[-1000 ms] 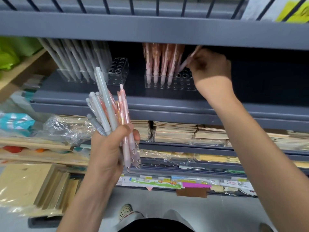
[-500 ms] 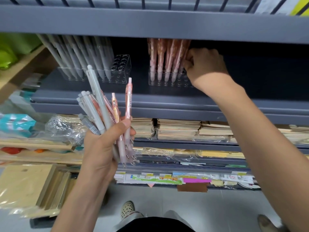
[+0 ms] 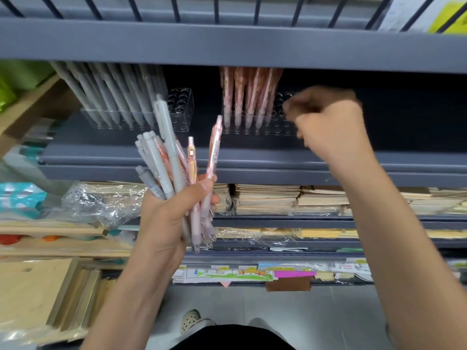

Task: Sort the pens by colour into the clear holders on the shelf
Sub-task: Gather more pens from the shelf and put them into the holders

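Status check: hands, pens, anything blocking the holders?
Left hand grips grey and pink pens. Right hand curled, empty-looking, at pink holder. Grey holder has free slots; nothing blocking.

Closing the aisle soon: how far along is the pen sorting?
Done: grey pens stand in the left holder, pink pens in the right holder. In hand: the left hand grips a mixed bunch; the right hand, curled, shows no pen. Left: that bunch; both holders have free holes.

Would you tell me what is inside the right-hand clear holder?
In the holder, pink pens fill the left holes; the next holes are empty. The right hand covers its right end.
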Demonstrator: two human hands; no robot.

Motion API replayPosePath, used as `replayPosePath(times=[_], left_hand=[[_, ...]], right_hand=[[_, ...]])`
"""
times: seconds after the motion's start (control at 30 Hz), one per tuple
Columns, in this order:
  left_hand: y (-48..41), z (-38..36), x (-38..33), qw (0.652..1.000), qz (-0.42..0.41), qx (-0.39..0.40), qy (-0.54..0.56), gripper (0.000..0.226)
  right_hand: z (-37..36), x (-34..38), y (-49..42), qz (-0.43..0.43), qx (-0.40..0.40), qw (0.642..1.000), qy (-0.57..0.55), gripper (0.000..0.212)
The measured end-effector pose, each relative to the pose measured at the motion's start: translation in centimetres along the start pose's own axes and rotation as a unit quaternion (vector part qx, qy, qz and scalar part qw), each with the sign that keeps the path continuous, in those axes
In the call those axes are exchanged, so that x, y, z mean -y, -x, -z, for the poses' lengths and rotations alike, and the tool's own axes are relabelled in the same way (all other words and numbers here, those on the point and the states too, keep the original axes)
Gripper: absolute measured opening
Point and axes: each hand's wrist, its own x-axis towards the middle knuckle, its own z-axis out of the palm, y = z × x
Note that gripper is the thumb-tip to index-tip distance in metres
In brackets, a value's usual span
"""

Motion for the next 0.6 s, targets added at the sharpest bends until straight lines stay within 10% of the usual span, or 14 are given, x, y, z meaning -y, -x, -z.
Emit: replayPosePath(times=[0.13,0.6], left_hand=[[-0.1,-1.2,0.4,0.999,-0.004,0.032,-0.022,0.030],[-0.3,-3.0,0.9,0.995,-0.022,0.069,-0.061,0.012]], right_hand=[[-0.6,1.2,4.2,-0.024,0.192,0.977,-0.088,0.034],[-0.6,0.3,4.9,-0.063,0.182,0.961,-0.199,0.008]])
